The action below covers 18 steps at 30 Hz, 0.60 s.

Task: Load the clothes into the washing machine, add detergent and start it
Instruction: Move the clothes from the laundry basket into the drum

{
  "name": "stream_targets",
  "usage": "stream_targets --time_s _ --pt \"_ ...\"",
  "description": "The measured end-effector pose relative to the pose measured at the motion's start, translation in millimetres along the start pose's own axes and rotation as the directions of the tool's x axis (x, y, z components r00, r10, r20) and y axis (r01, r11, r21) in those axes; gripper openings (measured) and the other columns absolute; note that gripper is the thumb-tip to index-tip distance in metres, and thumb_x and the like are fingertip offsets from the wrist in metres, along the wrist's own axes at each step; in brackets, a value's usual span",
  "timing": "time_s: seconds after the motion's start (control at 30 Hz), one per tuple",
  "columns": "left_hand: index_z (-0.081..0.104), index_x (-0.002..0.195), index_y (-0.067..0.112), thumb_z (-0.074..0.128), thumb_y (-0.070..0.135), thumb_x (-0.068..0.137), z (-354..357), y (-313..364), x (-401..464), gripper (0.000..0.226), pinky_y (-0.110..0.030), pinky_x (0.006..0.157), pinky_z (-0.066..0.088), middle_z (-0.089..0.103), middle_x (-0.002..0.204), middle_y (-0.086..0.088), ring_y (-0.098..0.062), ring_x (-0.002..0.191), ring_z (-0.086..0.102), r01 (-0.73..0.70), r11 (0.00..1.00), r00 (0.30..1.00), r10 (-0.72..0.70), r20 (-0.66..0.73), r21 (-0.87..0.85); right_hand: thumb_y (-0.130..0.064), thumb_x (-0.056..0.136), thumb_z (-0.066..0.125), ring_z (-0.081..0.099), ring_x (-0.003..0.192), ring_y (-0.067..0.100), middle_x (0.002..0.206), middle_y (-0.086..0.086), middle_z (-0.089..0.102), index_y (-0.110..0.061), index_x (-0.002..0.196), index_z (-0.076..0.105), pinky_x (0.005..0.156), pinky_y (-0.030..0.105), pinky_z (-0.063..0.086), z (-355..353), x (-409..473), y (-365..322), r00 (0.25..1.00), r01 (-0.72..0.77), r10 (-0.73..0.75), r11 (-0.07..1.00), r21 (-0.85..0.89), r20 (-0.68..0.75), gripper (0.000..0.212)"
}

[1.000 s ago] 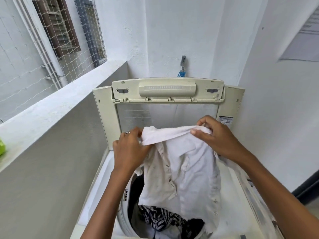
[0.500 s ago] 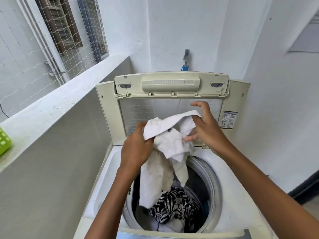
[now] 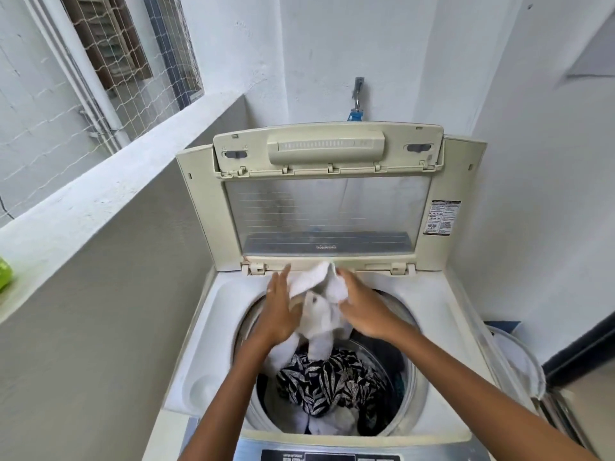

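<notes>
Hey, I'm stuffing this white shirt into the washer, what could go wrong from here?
1. The white shirt is bunched above the drum rim; a trailing end may drape over it rather than drop in.
2. It will land on the black-and-white print garment, so dye could transfer onto it.
3. Left hand has straight fingers, so only the right hand seems to grip; the shirt may slip.

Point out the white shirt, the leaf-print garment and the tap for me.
white shirt (image 3: 319,314): head view, bunched middle between the hands.
leaf-print garment (image 3: 329,380): head view, centre, inside the drum.
tap (image 3: 357,91): head view, metal stem above the lid.
</notes>
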State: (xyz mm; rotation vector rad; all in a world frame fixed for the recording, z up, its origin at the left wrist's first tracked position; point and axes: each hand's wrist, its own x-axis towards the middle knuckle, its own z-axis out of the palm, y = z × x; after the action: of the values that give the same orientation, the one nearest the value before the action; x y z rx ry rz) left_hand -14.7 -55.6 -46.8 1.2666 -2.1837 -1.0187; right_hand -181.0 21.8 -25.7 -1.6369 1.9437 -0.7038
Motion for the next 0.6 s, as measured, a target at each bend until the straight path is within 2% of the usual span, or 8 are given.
stream_targets --time_s 0.07,0.1,0.13,0.2,0.33,0.43,0.53,0.6 --pt "0.0 0.15 0.032 0.061 0.022 0.091 25.9 -33.3 -4.5 0.085 -0.053 0.118 0.016 -0.005 0.161 -0.005 -0.031 0.148 0.006 0.09 0.972 0.978 -0.127 0.163 0.216 -0.014 0.086 0.056 0.052 0.085 0.008 0.147 0.015 0.03 -0.03 0.149 0.009 0.069 0.027 0.051 20.5 -5.2 39.8 0.957 -0.141 0.15 0.989 -0.053 0.25 0.08" --pt "-0.002 0.15 0.032 0.062 0.028 0.09 36.7 -45.8 -9.0 0.089 -0.056 0.117 0.013 -0.008 0.161 -0.005 -0.03 0.148 0.003 0.124 0.952 0.959 -0.187 0.213 0.281 -0.02 0.085 0.057 0.054 0.106 0.017 0.155 0.011 0.017 -0.03 0.15 0.006 0.086 0.035 0.051 29.2 -7.9 58.0 0.926 -0.174 0.199 0.979 -0.104 0.32 0.083" --pt "-0.004 0.151 0.033 0.062 0.032 0.089 46.9 -56.9 -13.7 0.091 -0.057 0.117 0.013 -0.008 0.161 -0.006 -0.03 0.148 0.001 0.161 0.939 0.935 -0.243 0.257 0.303 -0.029 0.086 0.057 0.043 0.128 0.025 0.159 0.006 0.008 -0.028 0.151 0.005 0.103 0.04 0.042 33.9 -13.8 69.0 0.89 -0.203 0.252 0.965 -0.165 0.381 0.083" --pt "-0.004 0.151 0.036 0.061 0.038 0.088 61.1 -71.7 -24.6 0.091 -0.057 0.115 0.018 -0.001 0.161 -0.006 -0.028 0.148 0.006 0.208 0.935 0.894 -0.301 0.333 0.287 -0.038 0.09 0.05 0.022 0.143 0.025 0.159 0.004 0.011 -0.022 0.152 0.012 0.114 0.036 0.026 37.4 -27.2 81.2 0.84 -0.252 0.322 0.944 -0.211 0.436 0.074" --pt "0.008 0.152 0.027 0.058 0.031 0.091 76.7 -64.6 -44.4 0.078 -0.043 0.105 0.041 0.021 0.156 -0.006 -0.031 0.131 0.045 0.256 0.96 0.861 -0.28 0.424 0.114 -0.026 0.097 0.044 0.031 0.139 0.022 0.154 0.007 0.027 -0.01 0.146 0.031 0.105 0.027 0.029 31.0 -51.1 82.9 0.809 -0.326 0.357 0.934 -0.149 0.468 0.052" --pt "0.022 0.147 0.022 0.056 0.029 0.094 86.7 -42.4 -56.7 0.064 -0.035 0.106 0.039 0.035 0.15 -0.011 -0.023 0.132 0.043 0.253 0.967 0.871 -0.243 0.428 0.034 -0.026 0.097 0.045 0.04 0.131 0.018 0.145 0.006 0.041 -0.011 0.137 0.045 0.1 0.023 0.032 27.6 -68.3 81.3 0.85 -0.306 0.316 0.947 -0.094 0.422 0.042" --pt "0.034 0.14 0.024 0.053 0.028 0.096 97.8 -15.4 -67.7 0.049 -0.035 0.101 0.044 0.046 0.138 -0.007 -0.02 0.118 0.052 0.244 0.969 0.873 -0.197 0.446 -0.048 -0.024 0.097 0.047 0.052 0.112 0.014 0.127 0.005 0.057 -0.012 0.125 0.055 0.092 0.022 0.039 18.4 -87.4 80.3 0.893 -0.294 0.272 0.956 0.008 0.358 0.032" --pt "0.038 0.136 0.027 0.05 0.029 0.097 106.3 6.8 -72.2 0.041 -0.031 0.094 0.048 0.05 0.127 0.001 -0.013 0.107 0.056 0.223 0.97 0.877 -0.153 0.454 -0.102 -0.022 0.096 0.047 0.055 0.106 0.011 0.119 0.001 0.059 -0.014 0.12 0.058 0.089 0.02 0.041 4.9 -100.8 80.3 0.914 -0.291 0.244 0.951 0.104 0.324 0.027"
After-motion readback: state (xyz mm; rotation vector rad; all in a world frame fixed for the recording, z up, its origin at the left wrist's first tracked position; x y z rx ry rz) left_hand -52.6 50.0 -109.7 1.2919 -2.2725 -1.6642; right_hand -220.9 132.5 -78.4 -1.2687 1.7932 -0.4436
